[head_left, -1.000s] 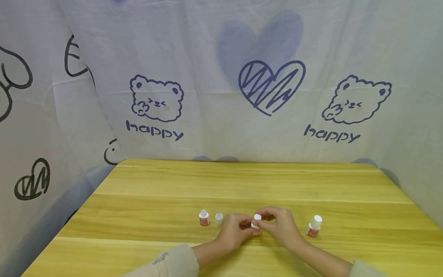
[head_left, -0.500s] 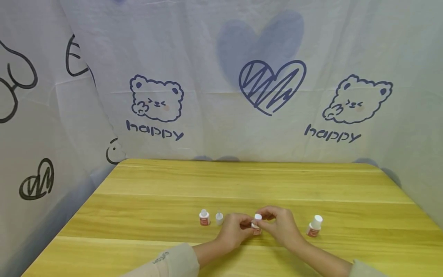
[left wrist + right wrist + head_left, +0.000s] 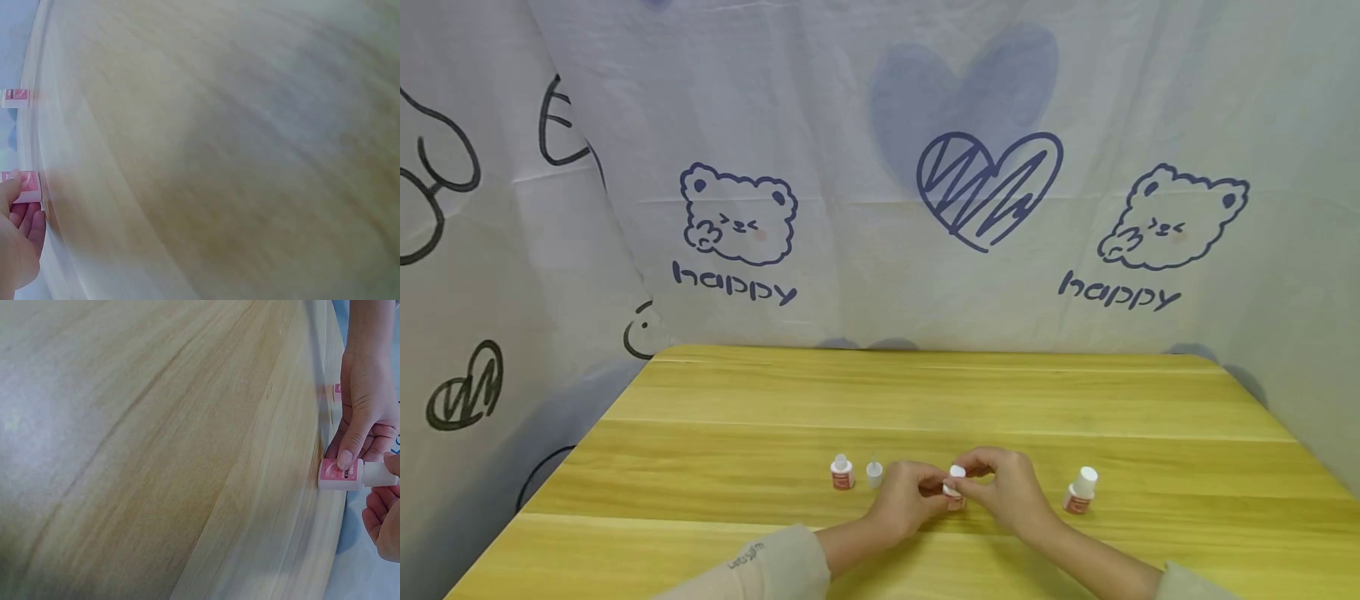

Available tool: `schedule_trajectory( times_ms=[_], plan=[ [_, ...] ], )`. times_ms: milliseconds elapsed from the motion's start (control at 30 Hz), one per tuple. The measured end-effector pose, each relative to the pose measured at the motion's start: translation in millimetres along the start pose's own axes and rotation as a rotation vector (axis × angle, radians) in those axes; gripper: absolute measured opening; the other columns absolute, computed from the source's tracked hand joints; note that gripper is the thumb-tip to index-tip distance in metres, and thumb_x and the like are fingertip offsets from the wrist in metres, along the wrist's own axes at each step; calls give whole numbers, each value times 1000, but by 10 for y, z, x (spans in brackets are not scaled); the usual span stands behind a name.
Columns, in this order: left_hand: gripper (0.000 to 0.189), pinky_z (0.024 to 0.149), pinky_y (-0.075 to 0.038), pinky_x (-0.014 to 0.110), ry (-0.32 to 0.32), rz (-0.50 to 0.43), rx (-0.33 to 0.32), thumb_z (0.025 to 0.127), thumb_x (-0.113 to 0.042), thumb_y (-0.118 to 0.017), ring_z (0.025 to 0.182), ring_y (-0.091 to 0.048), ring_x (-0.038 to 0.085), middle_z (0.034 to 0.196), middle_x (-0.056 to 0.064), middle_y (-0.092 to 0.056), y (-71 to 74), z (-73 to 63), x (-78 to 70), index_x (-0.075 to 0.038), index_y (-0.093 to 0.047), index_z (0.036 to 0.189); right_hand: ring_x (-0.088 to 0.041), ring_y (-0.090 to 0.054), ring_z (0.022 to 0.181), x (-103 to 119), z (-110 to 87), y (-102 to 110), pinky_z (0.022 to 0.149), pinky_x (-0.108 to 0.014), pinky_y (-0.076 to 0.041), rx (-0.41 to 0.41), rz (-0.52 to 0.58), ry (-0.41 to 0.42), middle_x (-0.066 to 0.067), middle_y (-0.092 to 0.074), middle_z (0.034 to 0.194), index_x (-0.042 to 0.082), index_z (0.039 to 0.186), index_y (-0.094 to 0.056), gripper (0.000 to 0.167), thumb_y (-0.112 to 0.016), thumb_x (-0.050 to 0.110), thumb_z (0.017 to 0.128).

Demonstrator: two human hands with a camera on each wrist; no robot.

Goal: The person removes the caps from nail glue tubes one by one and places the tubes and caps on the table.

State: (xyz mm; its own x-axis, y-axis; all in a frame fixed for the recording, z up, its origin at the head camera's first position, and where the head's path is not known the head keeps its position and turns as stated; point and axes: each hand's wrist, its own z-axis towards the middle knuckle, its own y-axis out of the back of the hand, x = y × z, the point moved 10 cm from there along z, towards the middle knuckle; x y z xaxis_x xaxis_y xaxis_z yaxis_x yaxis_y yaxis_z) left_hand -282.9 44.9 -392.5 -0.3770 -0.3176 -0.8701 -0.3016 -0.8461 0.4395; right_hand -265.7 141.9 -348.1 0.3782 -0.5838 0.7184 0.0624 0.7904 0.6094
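Note:
Between the two hands a small white bottle (image 3: 954,499) with a pink-red label stands upright on the table. My left hand (image 3: 901,502) grips its body, thumb on the label in the right wrist view. With thumb and fingers, my right hand (image 3: 1013,493) pinches the white cap (image 3: 377,474), which sits on the bottle's neck. To the left, an uncapped bottle (image 3: 842,477) shows its pale nozzle. Beside it a loose white cap (image 3: 874,476) lies upturned, a thin pin pointing up, close to my left hand. In the left wrist view, my left fingers hold the labelled bottle (image 3: 30,186).
A capped bottle (image 3: 1079,493) of the same kind stands to the right of my right hand. The wood-grain table (image 3: 925,392) reaches back to a pale cloth (image 3: 865,267) printed with bears and hearts, which also hangs at the left and right sides.
Both hands keep their hold on the bottle and its cap at almost the same spot. The other bottles and the loose cap stay in place; the view shifts only slightly.

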Motion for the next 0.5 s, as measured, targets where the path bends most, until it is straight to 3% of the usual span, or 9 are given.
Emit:
schedule_trajectory(
  times_ms=[500],
  plan=[
    [18,65,-51,11,20,23,-10,75,-8,-75,75,-68,11,87,13,-72,-26,-6,52,1,-72,90,-13,-64,75,0,-2,-13,67,-23,-54,32,-11,26,-5,-72,80,4,82,-71,11,-76,11,75]
  ],
)
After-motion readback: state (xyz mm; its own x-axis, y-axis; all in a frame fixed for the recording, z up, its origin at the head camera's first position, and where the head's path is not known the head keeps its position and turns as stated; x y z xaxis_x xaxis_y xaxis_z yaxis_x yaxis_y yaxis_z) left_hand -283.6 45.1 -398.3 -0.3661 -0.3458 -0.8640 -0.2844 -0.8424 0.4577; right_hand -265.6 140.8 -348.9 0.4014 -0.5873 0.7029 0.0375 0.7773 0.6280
